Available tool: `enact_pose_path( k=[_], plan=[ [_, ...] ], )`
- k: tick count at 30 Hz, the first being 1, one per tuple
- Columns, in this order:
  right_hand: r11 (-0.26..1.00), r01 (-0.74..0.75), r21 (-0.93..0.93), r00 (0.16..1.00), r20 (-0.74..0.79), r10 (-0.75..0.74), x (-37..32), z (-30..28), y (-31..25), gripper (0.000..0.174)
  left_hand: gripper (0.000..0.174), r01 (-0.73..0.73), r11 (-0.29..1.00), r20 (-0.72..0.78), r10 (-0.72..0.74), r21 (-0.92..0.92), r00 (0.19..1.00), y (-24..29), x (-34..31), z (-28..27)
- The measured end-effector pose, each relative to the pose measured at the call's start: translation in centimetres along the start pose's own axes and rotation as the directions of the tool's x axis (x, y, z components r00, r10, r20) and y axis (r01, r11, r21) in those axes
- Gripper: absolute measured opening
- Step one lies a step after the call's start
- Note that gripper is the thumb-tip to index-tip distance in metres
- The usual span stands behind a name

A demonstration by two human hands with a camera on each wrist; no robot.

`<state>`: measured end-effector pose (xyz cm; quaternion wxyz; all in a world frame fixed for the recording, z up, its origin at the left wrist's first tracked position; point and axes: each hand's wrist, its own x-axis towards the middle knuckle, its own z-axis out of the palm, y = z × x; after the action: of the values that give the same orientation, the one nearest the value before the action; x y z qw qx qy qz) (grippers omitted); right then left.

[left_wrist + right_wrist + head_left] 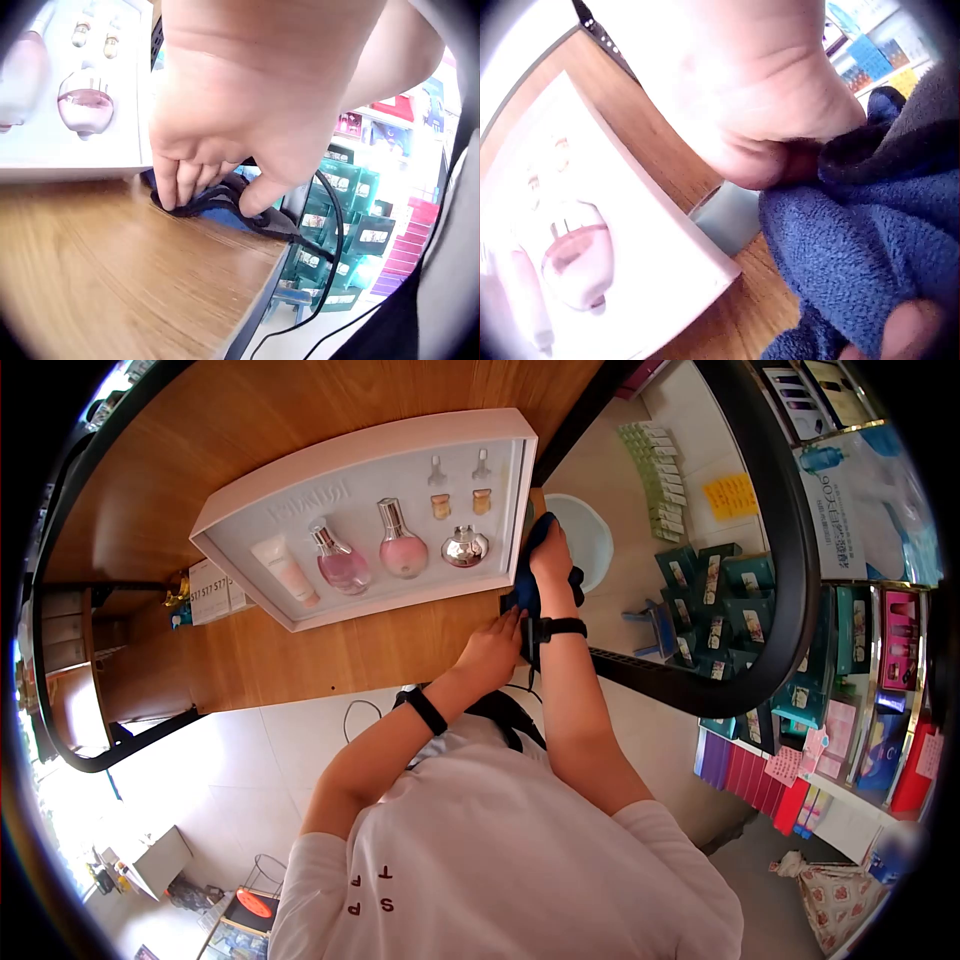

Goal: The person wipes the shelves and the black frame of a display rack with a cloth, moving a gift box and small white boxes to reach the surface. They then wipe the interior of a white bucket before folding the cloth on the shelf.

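Note:
A dark blue plush cloth (832, 240) with a black edge lies bunched at the table's right end, next to the gift box. My left hand (492, 650) pinches its black edge between thumb and fingers, low over the wood in the left wrist view. Beyond it, my right hand (550, 560) grips another part of the same cloth, with folds hanging under the palm in the right wrist view. The pale pink gift box (365, 435) stands open to the left of both hands, showing a tube (285, 570), pink perfume bottles (403, 550) and smaller vials in white inserts.
The wooden table (270, 660) has a black metal frame (760, 660) on the right. A pale round basin (595, 545) sits below, past the table edge. Green boxes (715, 610) and shelves fill the right side. A black cable (337, 247) hangs near my left hand.

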<state>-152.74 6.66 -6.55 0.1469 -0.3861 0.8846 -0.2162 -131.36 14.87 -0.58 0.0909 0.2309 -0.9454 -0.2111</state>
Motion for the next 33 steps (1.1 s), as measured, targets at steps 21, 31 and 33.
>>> enact_pose_path(
  k=[21,31,33],
  plan=[
    [0.981,-0.096,-0.171,0.987,-0.144,0.071,-3.7,-1.3,-1.1,0.020,0.070,-0.038,0.979,0.051,0.028,0.200,0.998,-1.9,-4.0,-0.2],
    [0.909,0.135,-0.395,0.954,-0.197,-0.228,-15.8,1.7,-0.9,0.058,0.054,-0.276,0.936,0.094,0.262,0.217,0.961,-8.5,-11.7,-3.9],
    [0.922,0.116,-0.368,0.962,-0.190,-0.197,-19.5,2.6,-2.7,0.061,0.053,-0.301,0.921,0.148,0.271,0.247,0.951,-10.2,-14.1,-5.6]
  ],
)
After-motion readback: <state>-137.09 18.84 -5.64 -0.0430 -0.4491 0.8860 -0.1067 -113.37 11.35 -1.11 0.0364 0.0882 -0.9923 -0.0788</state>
